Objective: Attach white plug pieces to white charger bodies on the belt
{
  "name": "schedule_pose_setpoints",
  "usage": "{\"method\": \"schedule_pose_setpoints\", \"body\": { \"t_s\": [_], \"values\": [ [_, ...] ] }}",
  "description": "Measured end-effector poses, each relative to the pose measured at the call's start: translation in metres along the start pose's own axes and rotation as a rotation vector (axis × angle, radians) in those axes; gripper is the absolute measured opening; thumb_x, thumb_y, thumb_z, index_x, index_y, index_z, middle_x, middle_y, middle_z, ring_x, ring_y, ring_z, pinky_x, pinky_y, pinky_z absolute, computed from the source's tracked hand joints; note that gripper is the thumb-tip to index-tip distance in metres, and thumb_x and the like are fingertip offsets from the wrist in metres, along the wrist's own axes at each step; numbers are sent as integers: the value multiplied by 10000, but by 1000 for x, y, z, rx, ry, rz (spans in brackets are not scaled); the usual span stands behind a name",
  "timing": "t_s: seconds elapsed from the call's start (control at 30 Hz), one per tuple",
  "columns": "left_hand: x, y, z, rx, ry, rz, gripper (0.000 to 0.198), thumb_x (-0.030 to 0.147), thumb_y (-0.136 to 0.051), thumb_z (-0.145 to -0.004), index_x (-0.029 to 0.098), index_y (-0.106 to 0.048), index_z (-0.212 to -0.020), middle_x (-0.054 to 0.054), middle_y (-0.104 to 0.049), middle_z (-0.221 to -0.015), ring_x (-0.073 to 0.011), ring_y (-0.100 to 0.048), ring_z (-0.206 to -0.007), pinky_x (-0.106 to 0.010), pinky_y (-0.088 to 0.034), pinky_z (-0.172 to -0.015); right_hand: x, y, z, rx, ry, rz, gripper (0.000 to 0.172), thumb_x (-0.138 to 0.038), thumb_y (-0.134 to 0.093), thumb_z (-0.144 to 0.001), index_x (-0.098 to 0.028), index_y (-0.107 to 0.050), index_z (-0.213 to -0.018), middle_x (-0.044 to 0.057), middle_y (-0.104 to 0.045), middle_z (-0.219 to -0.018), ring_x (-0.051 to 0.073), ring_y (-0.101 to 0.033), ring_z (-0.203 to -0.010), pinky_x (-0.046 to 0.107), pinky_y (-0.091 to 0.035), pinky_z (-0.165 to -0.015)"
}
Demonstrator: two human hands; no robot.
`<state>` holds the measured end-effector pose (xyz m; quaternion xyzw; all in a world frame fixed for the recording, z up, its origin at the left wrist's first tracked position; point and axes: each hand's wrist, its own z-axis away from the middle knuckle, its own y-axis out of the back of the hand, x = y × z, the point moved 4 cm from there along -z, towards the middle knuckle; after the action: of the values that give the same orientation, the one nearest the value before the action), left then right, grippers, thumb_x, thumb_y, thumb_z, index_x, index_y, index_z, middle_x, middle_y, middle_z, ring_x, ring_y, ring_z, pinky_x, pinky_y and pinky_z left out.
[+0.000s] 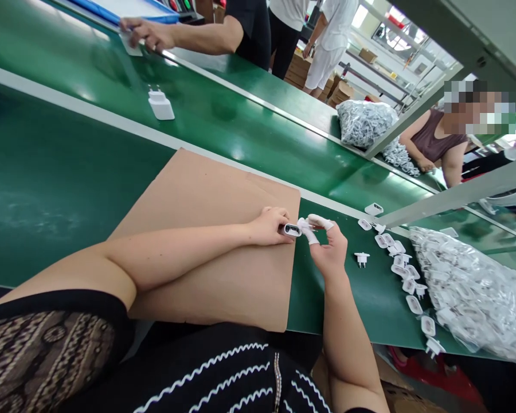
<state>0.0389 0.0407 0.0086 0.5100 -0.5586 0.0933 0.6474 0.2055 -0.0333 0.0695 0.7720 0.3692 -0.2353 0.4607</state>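
Note:
My left hand [272, 226] is closed around a white charger housing [292, 230], its open end facing right. Close beside that end, my right hand [329, 244] pinches a small white plug cap with pins [304, 225] between thumb and forefinger, both wearing white finger covers. Whether cap and housing touch, I cannot tell. Both hands are over the right edge of a brown cardboard sheet [223, 229]. A loose plug cap [362, 259] lies on the green table to the right of my right hand.
Several white caps [399, 265] trail beside a large clear bag of caps [473, 287] at right. A white charger [160, 105] sits on the green conveyor belt [223, 132]. Across it, a co-worker's hand [148, 35] touches a white piece. A metal post [417, 109] slants at right.

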Motion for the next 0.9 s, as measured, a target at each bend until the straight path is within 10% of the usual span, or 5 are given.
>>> {"method": "schedule_pose_setpoints", "body": {
  "t_s": [0.7, 0.9],
  "values": [
    [-5, -1, -3, 4, -32, 3, 247, 456, -810, -757, 218, -753, -789, -36, -679, -1073, -266, -630, -1065, -468, -331, -1085, -3, -22, -9, -204, 148, 218, 271, -192, -605, -916, -284, -770, -1109, 62, -770, -981, 267, -681, -948, 421, -578, -842],
    [-8, -1, -5, -13, -2, 43, 281, 501, -837, -720, 234, -762, -764, -20, -682, -1073, -268, -630, -1063, -455, -328, -1103, -4, -23, -8, -245, 249, 302, 344, -110, -585, -822, -285, -767, -1056, 48, -769, -926, 282, -680, -986, 517, -499, -1100]
  ]
}}
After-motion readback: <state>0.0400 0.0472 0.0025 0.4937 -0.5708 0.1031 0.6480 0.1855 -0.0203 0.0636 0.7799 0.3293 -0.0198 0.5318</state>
